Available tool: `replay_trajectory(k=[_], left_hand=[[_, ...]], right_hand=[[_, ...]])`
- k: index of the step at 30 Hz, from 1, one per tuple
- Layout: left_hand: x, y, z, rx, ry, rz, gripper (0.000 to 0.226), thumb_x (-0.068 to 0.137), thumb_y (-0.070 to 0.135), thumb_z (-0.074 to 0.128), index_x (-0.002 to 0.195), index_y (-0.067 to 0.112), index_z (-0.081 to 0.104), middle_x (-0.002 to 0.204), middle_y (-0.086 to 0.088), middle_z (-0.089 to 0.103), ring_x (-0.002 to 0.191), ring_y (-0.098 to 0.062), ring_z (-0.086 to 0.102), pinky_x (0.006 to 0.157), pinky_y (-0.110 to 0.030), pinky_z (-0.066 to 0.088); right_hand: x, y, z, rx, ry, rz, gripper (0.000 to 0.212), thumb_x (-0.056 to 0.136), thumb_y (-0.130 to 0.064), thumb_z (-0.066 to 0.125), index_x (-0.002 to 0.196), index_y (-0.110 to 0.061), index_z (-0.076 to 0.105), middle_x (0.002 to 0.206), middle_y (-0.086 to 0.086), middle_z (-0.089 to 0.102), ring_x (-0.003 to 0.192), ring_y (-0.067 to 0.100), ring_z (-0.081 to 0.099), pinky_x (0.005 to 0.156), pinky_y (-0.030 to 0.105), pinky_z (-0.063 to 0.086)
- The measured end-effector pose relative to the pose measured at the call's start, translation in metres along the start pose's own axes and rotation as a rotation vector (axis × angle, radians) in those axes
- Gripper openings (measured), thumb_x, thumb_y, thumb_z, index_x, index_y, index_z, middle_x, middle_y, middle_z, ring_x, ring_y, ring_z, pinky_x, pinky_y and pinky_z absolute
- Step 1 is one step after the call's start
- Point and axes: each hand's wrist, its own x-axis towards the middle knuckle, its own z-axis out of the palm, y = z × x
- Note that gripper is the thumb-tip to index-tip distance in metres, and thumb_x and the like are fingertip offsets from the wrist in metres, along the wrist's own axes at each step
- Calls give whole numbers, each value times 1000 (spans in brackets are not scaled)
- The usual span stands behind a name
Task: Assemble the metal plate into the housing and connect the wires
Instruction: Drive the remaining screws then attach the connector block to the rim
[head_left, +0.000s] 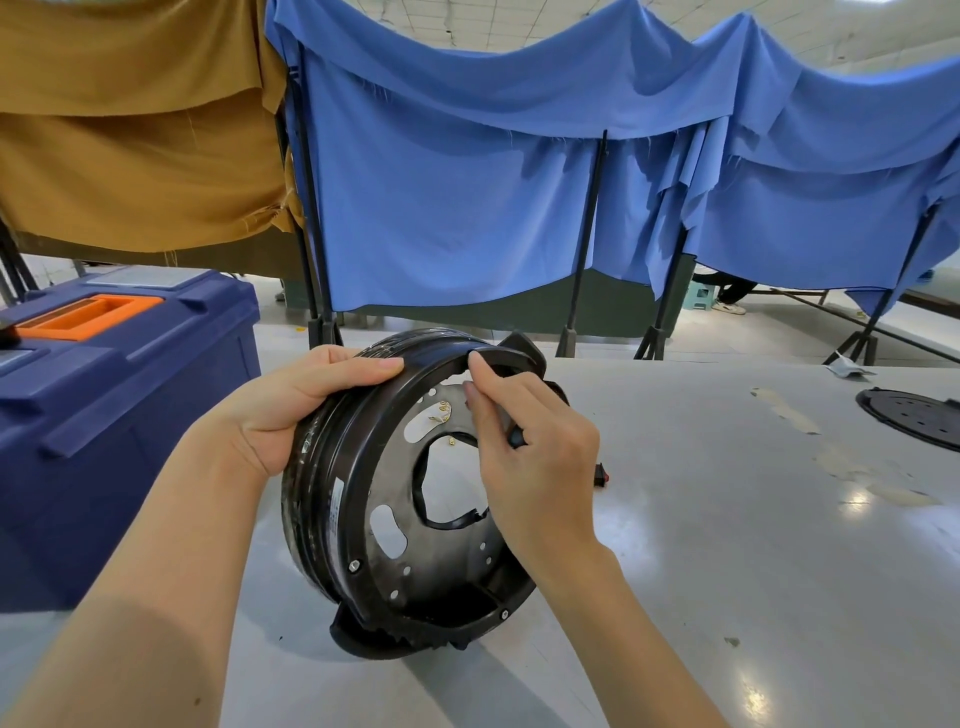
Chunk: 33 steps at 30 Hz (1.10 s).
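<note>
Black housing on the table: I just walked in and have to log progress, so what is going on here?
A person holds the black housing tilted on its edge on the grey table. The left hand grips its upper left rim; the right hand pinches the rim at the top with its fingers. The metal plate already sits inside it. A blue toolbox stands to the left.
</note>
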Motion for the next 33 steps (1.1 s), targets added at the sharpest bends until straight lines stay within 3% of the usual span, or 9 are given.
replay_trajectory(k=[4, 12, 15, 18, 22, 25, 28, 33], left_hand=[[0, -3, -1, -17, -6, 14, 56, 35, 37, 98, 79, 9, 78, 75, -13, 73, 58, -19, 71, 51, -24, 57], [-2, 1, 3, -22, -4, 0, 59, 32, 35, 99, 80, 10, 78, 75, -13, 73, 58, -19, 71, 48, -23, 55], [-2, 2, 3, -13, 6, -7, 60, 31, 36, 99, 81, 10, 78, 76, -13, 73, 58, -20, 71, 48, -23, 56], [-3, 3, 5, -4, 16, -6, 60, 31, 36, 99, 82, 10, 78, 75, -13, 73, 57, -19, 71, 48, -23, 55], [-3, 3, 6, -2, 43, -4, 64, 30, 37, 98, 84, 10, 78, 76, -13, 73, 58, -19, 71, 47, -23, 55], [-4, 3, 7, -2, 49, -5, 66, 32, 38, 98, 88, 9, 77, 80, -15, 73, 60, -20, 71, 49, -25, 56], [-5, 2, 6, -10, 46, -7, 65, 33, 37, 98, 88, 9, 77, 80, -15, 73, 61, -21, 71, 50, -25, 56], [-8, 8, 10, 56, 78, 51, 51, 43, 31, 96, 84, 7, 77, 82, -18, 73, 63, -24, 72, 53, -27, 57]], right_hand=[[0, -1, 2, -2, -15, -6, 21, 87, -1, 69, 108, 0, 73, 61, 3, 53, 51, 15, 41, 45, 33, 41], [5, -7, 2, 33, -49, 80, 16, 90, -5, 65, 102, -2, 75, 54, 7, 53, 48, 23, 43, 45, 41, 39], [5, -6, 1, 48, -77, 123, 21, 91, -6, 65, 110, -5, 73, 56, 9, 56, 50, 25, 45, 48, 42, 41], [5, -7, -1, 63, -88, 144, 23, 91, -6, 65, 112, -7, 73, 57, 7, 57, 51, 21, 45, 49, 38, 41], [8, -5, -5, 144, -164, 286, 26, 93, -10, 65, 118, -13, 71, 67, -2, 69, 53, 10, 55, 53, 22, 47], [8, -8, -7, 187, -225, 392, 27, 94, -12, 63, 120, -16, 69, 67, -1, 72, 55, 14, 62, 56, 27, 51], [14, -11, -13, 317, -264, 493, 23, 95, -14, 62, 116, -15, 73, 64, -2, 72, 41, 5, 53, 48, 13, 41], [20, -13, -25, 574, -306, 693, 18, 97, -15, 60, 104, -12, 76, 55, 7, 68, 29, 11, 37, 37, 20, 37]])
